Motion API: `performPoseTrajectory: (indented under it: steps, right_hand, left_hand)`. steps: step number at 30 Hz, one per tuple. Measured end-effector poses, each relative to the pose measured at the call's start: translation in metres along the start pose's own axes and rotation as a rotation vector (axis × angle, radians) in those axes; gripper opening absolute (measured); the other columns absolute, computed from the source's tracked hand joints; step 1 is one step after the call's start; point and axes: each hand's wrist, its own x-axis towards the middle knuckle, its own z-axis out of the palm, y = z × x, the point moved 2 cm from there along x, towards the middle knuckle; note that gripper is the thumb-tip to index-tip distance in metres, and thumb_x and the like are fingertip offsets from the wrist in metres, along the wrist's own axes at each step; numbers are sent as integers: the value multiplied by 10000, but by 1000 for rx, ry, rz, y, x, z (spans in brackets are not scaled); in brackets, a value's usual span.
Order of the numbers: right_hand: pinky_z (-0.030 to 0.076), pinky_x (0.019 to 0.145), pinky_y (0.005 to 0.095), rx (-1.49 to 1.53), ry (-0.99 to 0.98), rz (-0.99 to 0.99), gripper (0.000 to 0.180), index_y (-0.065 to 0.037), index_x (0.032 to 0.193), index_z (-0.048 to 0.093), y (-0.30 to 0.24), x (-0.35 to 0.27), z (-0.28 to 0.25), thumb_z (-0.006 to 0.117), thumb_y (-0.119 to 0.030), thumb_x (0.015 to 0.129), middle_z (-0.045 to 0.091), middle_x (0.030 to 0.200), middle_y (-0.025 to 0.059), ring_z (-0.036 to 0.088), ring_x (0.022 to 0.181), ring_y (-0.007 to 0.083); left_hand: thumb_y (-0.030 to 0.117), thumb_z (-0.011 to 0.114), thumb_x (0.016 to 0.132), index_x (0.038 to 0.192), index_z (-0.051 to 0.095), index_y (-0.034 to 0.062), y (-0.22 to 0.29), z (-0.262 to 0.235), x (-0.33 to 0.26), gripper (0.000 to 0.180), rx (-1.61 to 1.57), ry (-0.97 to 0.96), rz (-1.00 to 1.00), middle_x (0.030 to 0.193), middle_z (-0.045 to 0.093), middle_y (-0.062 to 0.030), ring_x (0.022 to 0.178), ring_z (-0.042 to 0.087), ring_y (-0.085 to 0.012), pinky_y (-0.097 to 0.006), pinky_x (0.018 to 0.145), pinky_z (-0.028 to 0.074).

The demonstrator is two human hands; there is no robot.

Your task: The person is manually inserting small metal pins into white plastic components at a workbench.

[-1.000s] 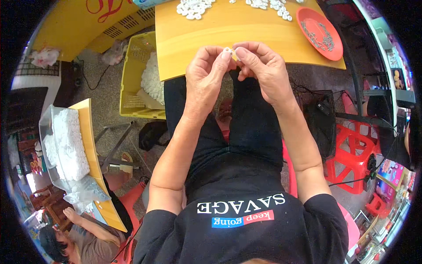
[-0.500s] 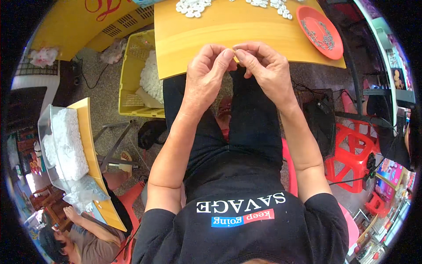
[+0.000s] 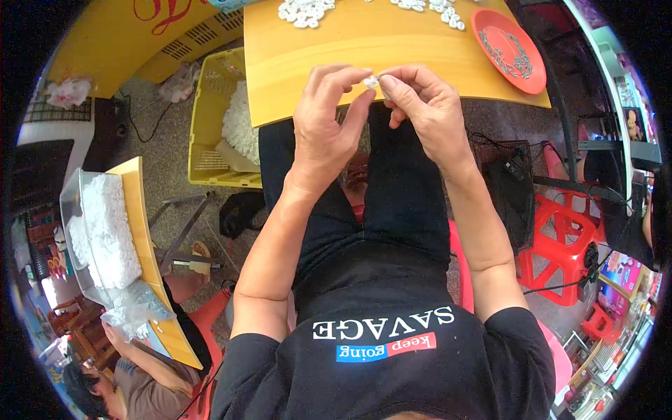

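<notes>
Fingertips (image 3: 358, 89) of both hands meet on a small white piece (image 3: 370, 82), held in the air just at the near edge of the yellow board (image 3: 364, 49). Left hand (image 3: 323, 126) pinches it between thumb and forefinger; right hand (image 3: 425, 112) closes thumb and forefinger on its other side — both pairs clamped, none spread. The piece is too small to tell its shape or whether it is one part or two. Farther across the board lie scattered white pieces (image 3: 305, 10) at its far edge, and at its right end an orange dish (image 3: 509, 49) holding small metal bits (image 3: 514, 59). Left of the board stands a yellow crate (image 3: 203, 133) with white material inside. Step in hand, by judgement: fine fitting or pressing of the piece at the fingertips. Any next move calls for a steady two-sided pinch and careful alignment — a slip would drop the piece onto the lap.
</notes>
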Motion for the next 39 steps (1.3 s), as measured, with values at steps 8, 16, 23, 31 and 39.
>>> performPoseTrajectory:
  steps: [8, 16, 23, 31, 39]
  right_hand:
    - [476, 519, 199, -47, -24, 33, 212, -6, 957, 656, -2, -1, 1, 643, -213, 914, 643, 782, 14, 574, 675, 49]
    - [483, 524, 200, -55, -37, 29, 204, -7, 952, 651, -1, 0, 0, 639, -207, 914, 655, 796, 20, 605, 708, 64]
    - [481, 524, 197, -76, -34, 19, 202, -8, 948, 653, -1, -1, 1, 643, -207, 912, 650, 784, 12, 602, 701, 59]
    - [484, 550, 195, -103, 5, -30, 211, -12, 956, 655, 1, -1, 0, 648, -218, 911, 648, 796, 5, 589, 706, 43]
    - [485, 638, 202, -140, -54, -180, 146, -1, 969, 656, -6, -5, -1, 647, -132, 907, 654, 810, 9, 583, 723, 56]
  left_hand:
    - [56, 674, 861, 1018, 616, -18, -8, 6, -10, 183, -289, -56, -459, 904, 666, -70, 818, 636, -140, -261, 746, 510]
    - [86, 647, 901, 1027, 610, -31, -6, 5, -8, 176, -665, -75, -729, 936, 646, -59, 841, 623, -113, -232, 781, 505]
    - [106, 677, 887, 1005, 619, -21, -10, 6, -10, 182, -626, -68, -700, 912, 659, -40, 838, 613, -84, -217, 748, 498]
    - [256, 546, 977, 977, 626, -15, -15, 3, -11, 282, -705, -24, -790, 842, 648, -49, 751, 616, -118, -245, 693, 499]
    - [410, 549, 952, 922, 635, 26, -13, 1, -12, 394, -937, -293, -1017, 738, 599, -32, 650, 578, -128, -233, 571, 434]
